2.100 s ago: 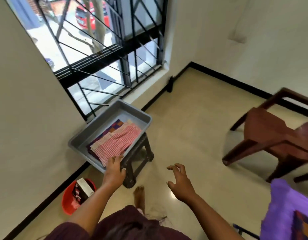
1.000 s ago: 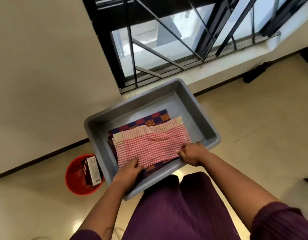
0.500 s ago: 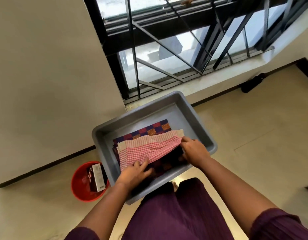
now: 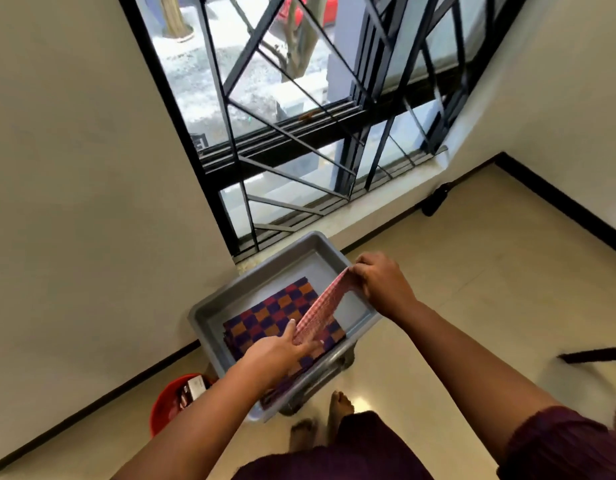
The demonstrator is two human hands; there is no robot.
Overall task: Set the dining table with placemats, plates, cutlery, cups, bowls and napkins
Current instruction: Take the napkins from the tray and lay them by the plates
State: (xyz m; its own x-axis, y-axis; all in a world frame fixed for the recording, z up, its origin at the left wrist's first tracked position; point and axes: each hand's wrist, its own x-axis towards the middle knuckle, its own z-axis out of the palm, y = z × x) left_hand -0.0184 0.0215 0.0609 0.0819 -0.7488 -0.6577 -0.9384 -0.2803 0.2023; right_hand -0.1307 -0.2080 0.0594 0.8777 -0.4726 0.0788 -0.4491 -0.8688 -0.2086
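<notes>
A grey plastic tub (image 4: 230, 296) rests on a dark stool below the window. Inside it lies a stack of checkered placemats (image 4: 265, 317) in purple, orange and red. Both hands hold a folded red-and-white gingham napkin (image 4: 320, 311) stretched above the tub. My left hand (image 4: 278, 353) grips its near end over the tub's front edge. My right hand (image 4: 382, 282) pinches its far end above the tub's right rim.
A red bucket (image 4: 168, 403) holding a small box stands on the floor left of the stool, against the wall. A barred window (image 4: 299, 133) fills the wall behind the tub. A dark object (image 4: 436, 200) lies by the skirting at right. My bare feet (image 4: 337, 410) are near the stool.
The gingham napkin lay flat on the placemats; both hands have gripped its ends and lifted it off, uncovering the checkered placemats beneath.
</notes>
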